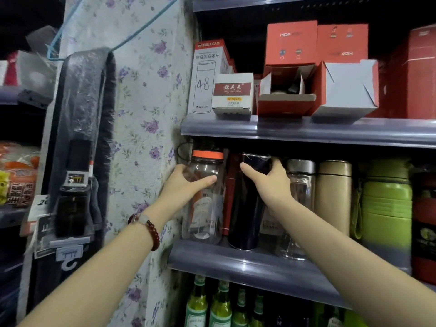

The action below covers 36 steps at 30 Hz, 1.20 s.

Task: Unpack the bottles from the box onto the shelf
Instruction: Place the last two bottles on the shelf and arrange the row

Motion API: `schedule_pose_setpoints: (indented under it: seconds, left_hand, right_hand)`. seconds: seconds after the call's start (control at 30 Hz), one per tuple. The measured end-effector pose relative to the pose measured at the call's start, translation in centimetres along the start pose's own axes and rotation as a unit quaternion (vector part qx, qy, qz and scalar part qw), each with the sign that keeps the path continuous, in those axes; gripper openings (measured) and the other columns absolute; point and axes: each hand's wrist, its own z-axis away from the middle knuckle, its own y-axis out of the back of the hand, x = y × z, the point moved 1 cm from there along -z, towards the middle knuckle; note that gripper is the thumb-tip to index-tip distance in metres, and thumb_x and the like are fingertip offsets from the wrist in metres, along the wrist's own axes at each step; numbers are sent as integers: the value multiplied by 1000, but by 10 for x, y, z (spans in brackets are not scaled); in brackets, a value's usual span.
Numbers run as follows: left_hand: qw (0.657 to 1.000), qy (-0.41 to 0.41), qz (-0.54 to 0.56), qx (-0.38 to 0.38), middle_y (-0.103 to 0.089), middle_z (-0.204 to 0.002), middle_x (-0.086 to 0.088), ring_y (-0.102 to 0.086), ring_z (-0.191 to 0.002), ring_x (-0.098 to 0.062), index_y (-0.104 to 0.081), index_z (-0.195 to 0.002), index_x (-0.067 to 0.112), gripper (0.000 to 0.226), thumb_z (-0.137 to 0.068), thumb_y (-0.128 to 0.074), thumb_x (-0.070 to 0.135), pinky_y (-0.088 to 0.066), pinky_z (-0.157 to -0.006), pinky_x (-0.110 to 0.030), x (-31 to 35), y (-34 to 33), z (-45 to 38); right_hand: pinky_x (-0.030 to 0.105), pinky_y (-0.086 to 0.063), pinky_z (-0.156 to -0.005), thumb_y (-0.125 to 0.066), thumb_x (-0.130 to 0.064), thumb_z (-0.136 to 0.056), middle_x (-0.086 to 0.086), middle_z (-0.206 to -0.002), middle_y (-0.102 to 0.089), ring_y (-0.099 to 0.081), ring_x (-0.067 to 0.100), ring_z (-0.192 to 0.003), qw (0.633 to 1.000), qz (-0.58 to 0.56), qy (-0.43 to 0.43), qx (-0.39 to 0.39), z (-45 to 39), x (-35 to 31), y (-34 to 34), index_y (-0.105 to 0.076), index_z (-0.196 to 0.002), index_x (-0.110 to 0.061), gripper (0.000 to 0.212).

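Observation:
A clear plastic bottle (207, 208) with an orange lid stands at the left end of the middle shelf (259, 265). My left hand (186, 182) grips its upper body, thumb across the front. Right beside it stands a tall dark bottle (245, 218) wrapped in plastic. My right hand (269, 178) grips that dark bottle near its top, thumb on the left and fingers round the right side. Both bottles stand upright on the shelf. No source box for these bottles is in view.
A clear glass bottle (302, 185), a gold flask (333, 197), a green bottle (387, 208) and a red one (424, 232) fill the shelf to the right. Red and white product boxes (290, 74) sit on the upper shelf. Green glass bottles (220, 305) stand below. A floral wall (146, 114) borders the left.

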Motion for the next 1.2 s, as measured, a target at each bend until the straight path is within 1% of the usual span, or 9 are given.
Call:
schedule_pose_setpoints:
  seconds: [0.13, 0.27, 0.37, 0.5, 0.67, 0.8, 0.93, 1.07, 1.2]
  left_hand:
    - [999, 0, 32, -13, -50, -131, 8, -45, -111, -8, -37, -139, 18, 87, -70, -76, 51, -39, -96, -28, -1, -3, 3]
    - [999, -8, 17, -34, -49, -107, 24, -47, -108, -6, -41, -125, 28, 64, -74, -76, 44, -37, -85, -18, -1, -8, 2]
    - [1000, -13, 2, -25, -44, -113, 15, -43, -109, -6, -35, -140, 21, 85, -71, -78, 45, -36, -93, -24, -5, -10, 1]
    - [1000, -14, 25, -11, -52, -130, 13, -49, -121, -9, -40, -136, 25, 85, -65, -79, 51, -40, -103, -31, -16, -12, 1]
    - [999, -30, 4, -9, -47, -142, 8, -45, -131, -14, -34, -142, 30, 90, -67, -76, 55, -37, -105, -32, -18, -11, 5]
    - [999, -17, 21, -29, -31, -154, 7, -34, -139, -17, -17, -148, 38, 99, -69, -76, 52, -31, -109, -39, -28, -14, 21]
    - [997, 5, 55, -52, -28, -155, 2, -30, -139, -15, -8, -148, 40, 100, -74, -75, 45, -30, -107, -36, -36, -18, 33]
    - [996, 34, 38, -71, -16, -160, 3, -24, -144, -21, -4, -149, 40, 108, -70, -77, 48, -27, -113, -44, -41, -13, 32]
    - [995, 53, 2, -82, -23, -158, -1, -30, -142, -23, -9, -149, 38, 115, -61, -83, 48, -30, -114, -46, -47, -7, 35]
  right_hand:
    - [34, -44, -99, -78, -36, -74, 2, -128, -59, -56, 22, -117, 1000, 11, -7, -19, 2, 9, -1, -44, -135, -17, 72]
    - [25, -38, -87, -77, -17, -74, -4, -110, -57, -54, 15, -102, 998, 40, 4, -52, 14, 21, -9, -37, -139, -22, 76]
    - [22, -36, -87, -75, -14, -76, -9, -107, -50, -48, 9, -98, 998, 36, 19, -40, 20, 25, -11, -33, -143, -24, 80]
    - [22, -38, -89, -74, -16, -78, -11, -107, -49, -47, 6, -99, 999, 21, 30, -28, 26, 30, -7, -32, -143, -26, 78]
    - [28, -43, -96, -75, -22, -78, 1, -129, -57, -56, 16, -113, 999, 33, 13, -24, 32, 41, -6, -29, -146, -23, 82]
    - [24, -37, -97, -75, -16, -79, 3, -141, -50, -48, 20, -129, 998, 45, 12, -41, 47, 50, -8, -20, -149, -24, 89]
    - [33, -35, -108, -74, -20, -81, 6, -146, -44, -41, 22, -135, 997, 58, 1, -42, 54, 54, -10, -17, -150, -24, 90]
    - [35, -39, -105, -74, -24, -81, 8, -145, -45, -46, 26, -131, 993, 47, -65, -83, 52, 58, -9, -12, -151, -21, 93]
    - [34, -43, -99, -71, -15, -82, 8, -139, -51, -54, 24, -118, 982, 56, -128, -124, 50, 62, -5, -21, -148, -16, 83]
